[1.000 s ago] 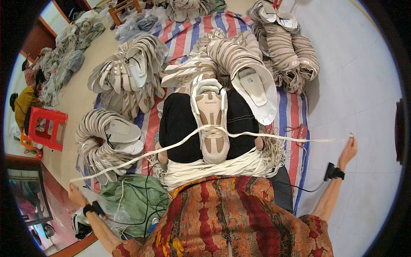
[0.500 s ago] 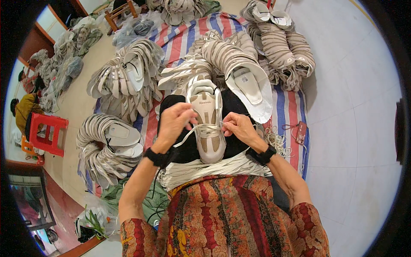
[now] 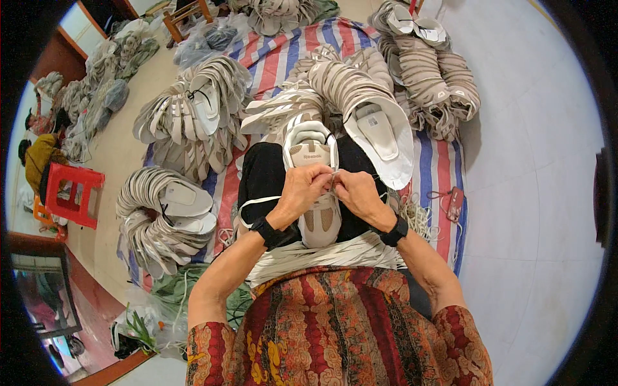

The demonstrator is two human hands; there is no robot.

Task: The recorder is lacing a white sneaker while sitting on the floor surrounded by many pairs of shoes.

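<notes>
A beige-and-white shoe upper (image 3: pixel 320 225) lies over my dark-trousered knees, its heel opening away from me. Both hands meet over its upper lace rows. My left hand (image 3: pixel 300 190) is pinched on a white shoelace (image 3: pixel 256 201), one length of which loops out to the left across the black cloth. Close against it, my right hand (image 3: pixel 358 194) is also closed, thumb and forefinger pinching the lace near the upper's right edge. The fingers hide the crossing point. On my lap, nearer me, lies a thick bundle of white laces (image 3: pixel 296 262).
Nested stacks of uppers stand at left (image 3: pixel 161 219), far left (image 3: pixel 193 106), ahead (image 3: pixel 347 80) and far right (image 3: pixel 425 71), on a striped sheet (image 3: pixel 270 64). Loose laces (image 3: pixel 418 215) and a small red object (image 3: pixel 454 201) lie at right. A red stool (image 3: pixel 74 193) and a person (image 3: pixel 42 157) are at left.
My left hand has moved right and inward over the upper, meeting my right hand at the lace rows. The lace's loose length now curves farther left. The view has shifted slightly.
</notes>
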